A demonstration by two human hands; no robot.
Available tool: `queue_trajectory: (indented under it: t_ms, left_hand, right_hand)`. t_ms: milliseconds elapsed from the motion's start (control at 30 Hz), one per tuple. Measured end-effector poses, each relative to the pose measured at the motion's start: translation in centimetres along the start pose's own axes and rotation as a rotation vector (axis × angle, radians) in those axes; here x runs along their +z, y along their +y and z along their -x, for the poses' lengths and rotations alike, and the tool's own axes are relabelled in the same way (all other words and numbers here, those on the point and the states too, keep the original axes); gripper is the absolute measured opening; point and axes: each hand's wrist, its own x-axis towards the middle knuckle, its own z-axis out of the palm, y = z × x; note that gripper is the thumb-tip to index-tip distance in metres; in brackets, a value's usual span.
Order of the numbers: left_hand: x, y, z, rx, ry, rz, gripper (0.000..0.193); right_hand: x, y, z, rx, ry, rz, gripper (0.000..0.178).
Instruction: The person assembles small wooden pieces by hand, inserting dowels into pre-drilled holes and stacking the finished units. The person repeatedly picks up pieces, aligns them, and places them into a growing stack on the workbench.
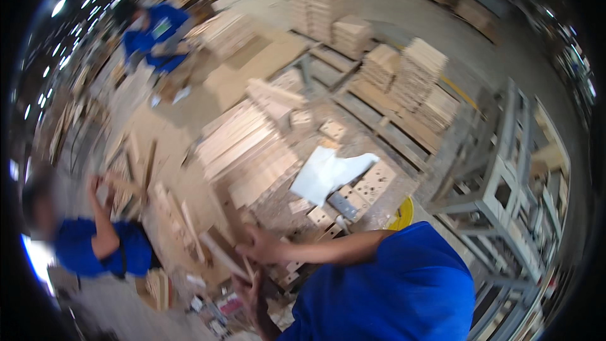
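In front of my body, a wooden strip (222,254) slants up and to the left. My left hand (254,297) is wrapped around its lower end. Just above, my right hand (262,246) reaches in from the right with its fingers bent against a darker wooden board (227,208), which extends toward the stacked boards. Motion blur smears the fingertips, and the exact contact between the two pieces cannot be made out. Pale boards (243,151) lie side by side on the work surface beyond my hands. Right of them are drilled wooden blocks (372,183) and a white sheet (328,170).
A co-worker in blue (104,246) handles wood at the left; another person (154,35) crouches farther back. Wood stacks (416,69) stand on a pallet (391,129). A grey metal frame (499,189) is at the right, and a yellow round container (404,213) sits beside my right arm.
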Motion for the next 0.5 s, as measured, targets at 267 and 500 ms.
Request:
queue_trajectory:
  t_ms: [267,500]
  left_hand:
    - [-0.1,-2.2,-1.0,-0.118,0.017,0.284,0.032]
    - [3.6,0.1,-1.0,-0.092,0.055,0.483,0.032]
  right_hand:
    - [-4.9,-1.2,2.8,0.085,-0.151,-0.23,0.048]
    - [-3.1,0.1,4.6,0.073,-0.135,-0.035,0.048]
